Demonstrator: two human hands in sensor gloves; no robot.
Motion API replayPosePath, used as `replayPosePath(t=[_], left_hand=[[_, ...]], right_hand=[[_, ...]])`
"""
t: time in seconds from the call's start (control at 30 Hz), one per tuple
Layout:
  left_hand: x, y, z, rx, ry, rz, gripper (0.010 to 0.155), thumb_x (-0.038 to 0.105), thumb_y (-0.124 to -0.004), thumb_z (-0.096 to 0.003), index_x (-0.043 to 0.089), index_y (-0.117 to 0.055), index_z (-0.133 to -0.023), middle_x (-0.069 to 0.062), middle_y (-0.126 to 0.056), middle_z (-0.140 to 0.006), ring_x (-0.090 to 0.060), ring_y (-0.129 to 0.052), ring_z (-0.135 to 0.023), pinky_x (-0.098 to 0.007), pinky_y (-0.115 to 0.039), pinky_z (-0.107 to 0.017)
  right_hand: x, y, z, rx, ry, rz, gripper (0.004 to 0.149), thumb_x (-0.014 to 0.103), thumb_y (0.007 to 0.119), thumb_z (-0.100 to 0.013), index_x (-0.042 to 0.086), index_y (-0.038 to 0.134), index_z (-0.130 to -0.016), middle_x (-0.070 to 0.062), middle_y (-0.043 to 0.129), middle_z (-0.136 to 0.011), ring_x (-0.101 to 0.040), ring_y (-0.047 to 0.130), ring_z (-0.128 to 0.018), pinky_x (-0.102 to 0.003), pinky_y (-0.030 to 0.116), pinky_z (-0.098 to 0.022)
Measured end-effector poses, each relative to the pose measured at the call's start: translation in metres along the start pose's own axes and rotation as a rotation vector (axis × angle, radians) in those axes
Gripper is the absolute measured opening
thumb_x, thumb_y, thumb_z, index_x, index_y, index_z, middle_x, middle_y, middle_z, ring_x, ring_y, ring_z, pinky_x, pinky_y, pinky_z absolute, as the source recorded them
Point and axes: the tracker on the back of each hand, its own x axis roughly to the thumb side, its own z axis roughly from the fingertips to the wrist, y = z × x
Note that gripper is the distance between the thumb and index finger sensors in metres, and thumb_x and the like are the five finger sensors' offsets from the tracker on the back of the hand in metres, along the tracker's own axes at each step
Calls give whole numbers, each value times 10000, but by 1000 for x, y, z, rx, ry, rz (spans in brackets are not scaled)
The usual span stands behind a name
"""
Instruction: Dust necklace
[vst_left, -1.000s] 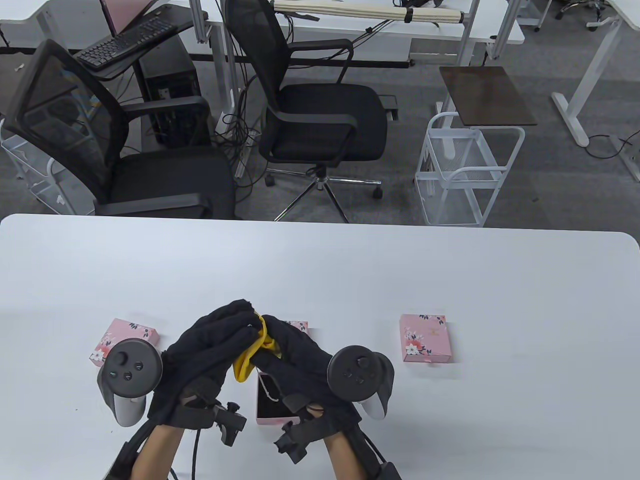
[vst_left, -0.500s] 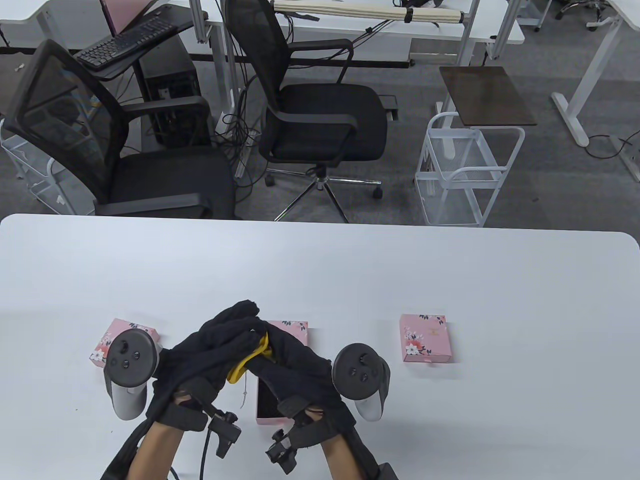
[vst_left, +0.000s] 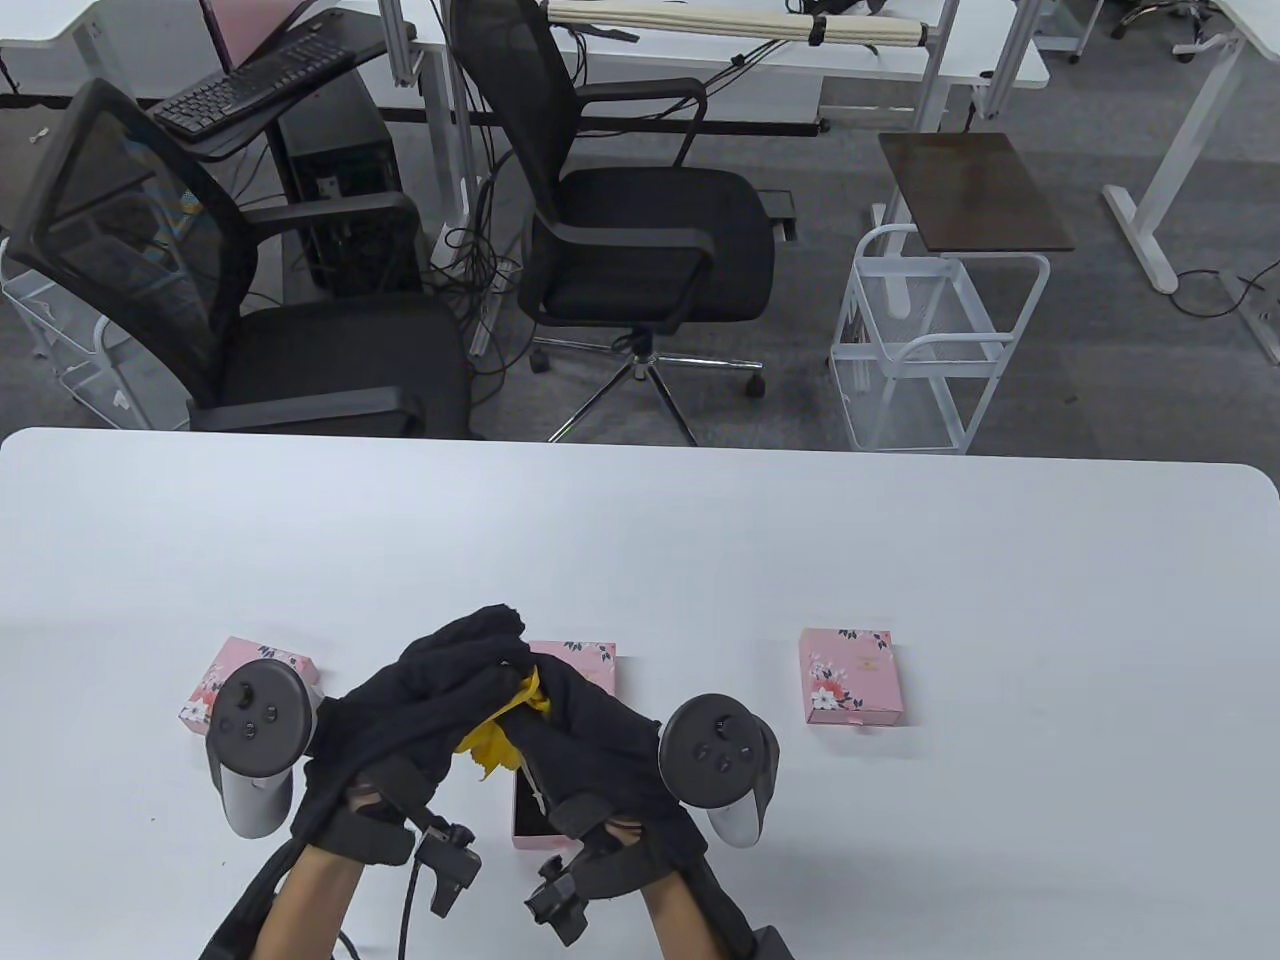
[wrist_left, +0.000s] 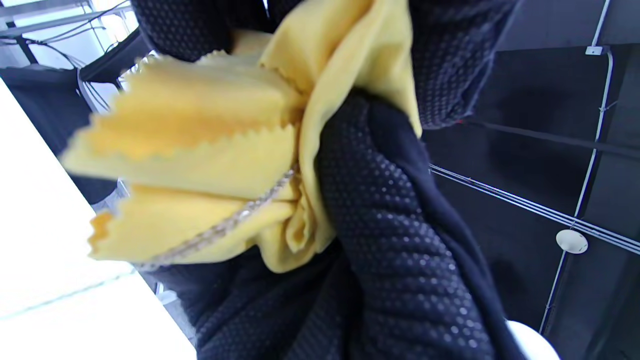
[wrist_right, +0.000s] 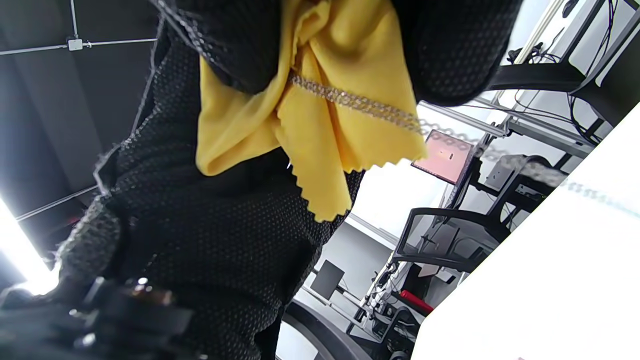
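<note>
Hands (vst_left: 520, 710) pinch yellow cloth (wrist_left: 210, 165), seemingly around necklace (wrist_right: 355, 102).

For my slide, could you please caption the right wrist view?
Gloved fingers pinch a yellow cloth around a silver chain necklace above the white table.

necklace (wrist_right: 350, 101): thin silver chain, taut | across bunched yellow cloth (wrist_left: 210, 165), above table

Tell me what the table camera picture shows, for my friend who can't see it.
Two black-gloved hands, left hand and right hand, bunch a yellow cloth between them over a white table. An open pink box lies under them, and closed pink floral boxes sit alongside.
</note>
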Motion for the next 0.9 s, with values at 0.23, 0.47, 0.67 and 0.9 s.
replayPosePath(t=[0.23, 0.47, 0.67, 0.9], left_hand=[[4, 1, 1, 11, -22, -44, 345, 456, -894, -546, 335, -922, -868, -79, -866, -1047, -375, -772, -922, -537, -714, -654], [7, 3, 3, 22, -34, -67, 346, 454, -894, -546, 326, -925, -866, -72, -869, -1045, -389, -764, -940, -560, -699, -668], [9, 3, 4, 28, -54, -81, 346, 450, -897, -545, 326, -926, -866, -69, -871, -1044, -389, -760, -945, -562, -695, -671], [10, 3, 5, 42, -67, -91, 345, 451, -897, -543, 325, -928, -863, -62, -877, -1038, -375, -763, -949, -558, -693, -678]], right_hand=[[0, -2, 1, -33, 9, 34, 437, 281, 795, -620, 65, 715, -992, -176, 907, -799, -363, 924, -604, -527, 768, -552], [1, 0, 2, -50, 6, 77, 441, 331, 792, -619, 64, 745, -967, -153, 926, -765, -362, 933, -586, -526, 773, -543], [5, 0, 3, -46, -10, 68, 428, 253, 788, -626, 76, 711, -1008, -192, 887, -868, -406, 921, -680, -541, 760, -568], [5, 1, 3, -43, 0, 61, 418, 248, 808, -616, 89, 731, -995, -187, 904, -829, -389, 921, -635, -536, 762, -559]])
